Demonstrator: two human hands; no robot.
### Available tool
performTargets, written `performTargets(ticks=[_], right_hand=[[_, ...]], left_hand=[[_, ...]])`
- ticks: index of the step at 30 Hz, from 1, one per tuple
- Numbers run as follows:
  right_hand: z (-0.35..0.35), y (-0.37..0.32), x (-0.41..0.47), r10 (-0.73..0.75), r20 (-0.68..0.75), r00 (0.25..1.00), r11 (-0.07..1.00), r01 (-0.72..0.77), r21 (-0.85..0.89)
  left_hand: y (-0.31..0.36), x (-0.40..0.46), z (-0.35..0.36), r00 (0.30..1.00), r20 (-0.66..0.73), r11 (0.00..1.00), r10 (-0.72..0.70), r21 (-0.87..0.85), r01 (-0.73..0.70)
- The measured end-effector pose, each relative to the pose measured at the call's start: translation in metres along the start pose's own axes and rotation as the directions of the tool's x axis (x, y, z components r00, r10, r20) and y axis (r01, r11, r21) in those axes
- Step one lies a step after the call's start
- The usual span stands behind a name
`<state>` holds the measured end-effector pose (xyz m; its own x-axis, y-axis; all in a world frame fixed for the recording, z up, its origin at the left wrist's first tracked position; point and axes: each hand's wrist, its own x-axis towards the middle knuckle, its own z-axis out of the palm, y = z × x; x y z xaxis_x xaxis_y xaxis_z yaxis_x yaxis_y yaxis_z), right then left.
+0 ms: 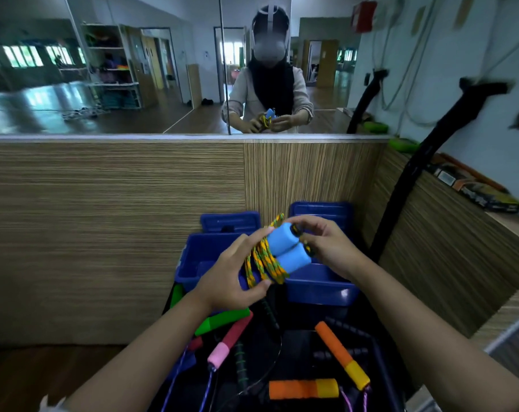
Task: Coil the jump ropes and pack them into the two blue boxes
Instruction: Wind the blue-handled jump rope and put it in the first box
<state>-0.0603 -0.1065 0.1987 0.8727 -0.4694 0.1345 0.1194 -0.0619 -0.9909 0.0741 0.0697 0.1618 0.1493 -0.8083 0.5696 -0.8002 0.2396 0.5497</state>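
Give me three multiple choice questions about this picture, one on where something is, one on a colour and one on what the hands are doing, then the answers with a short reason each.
1. Where do the two blue boxes stand?
A. against the wood-grain wall, beyond the hands
B. on the floor at far left
C. on the right-hand ledge

2. What colour are the two handles of the held jump rope?
A. orange
B. light blue
C. pink

3. What is the left hand doing?
A. lying flat in a box
B. hanging idle
C. holding the yellow-and-green cord looped round the handles

Answers:
1 A, the boxes sit at the foot of the wall behind the bundle.
2 B, both foam grips are light blue; the orange and pink ones lie below.
3 C, its fingers and thumb curl round the coiled cord, while the right hand pinches the handle ends.
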Motion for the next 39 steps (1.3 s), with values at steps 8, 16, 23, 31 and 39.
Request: performTargets(ticks=[8,16,23,31,39], right_hand=[[-0.010,-0.010,-0.005,-0.139,0.214,0.967,0.898,0.214,-0.384],[-0.016,-0.005,-0.015,-0.039,0.131,0.991,0.994,0.025,0.103],[0.001,0.011,-0.021,0.065,0.139,0.988,0.985,-0.086,0.149],[0.015,-0.003,-0.025,-0.004,-0.075,0.997,0.908,0.035,0.418],[0.012,0.006,-0.028,-0.116,-0.192,0.975,0.978,0.146,0.149]], left_hand=[[0.003,-0.008,-0.001,0.990,0.136,0.998,0.049,0.022,-0.052],[-0.007,-0.017,-0.001,0.990,-0.059,0.992,-0.126,-0.014,0.125],[0.016,-0.009,0.016,0.947,-0.271,0.959,-0.172,-0.266,0.098],[0.018,-0.006,0.024,0.949,-0.252,0.975,-0.190,-0.159,0.153],[0.016,-0.006,0.038,0.934,-0.249,0.957,-0.256,-0.204,0.208]])
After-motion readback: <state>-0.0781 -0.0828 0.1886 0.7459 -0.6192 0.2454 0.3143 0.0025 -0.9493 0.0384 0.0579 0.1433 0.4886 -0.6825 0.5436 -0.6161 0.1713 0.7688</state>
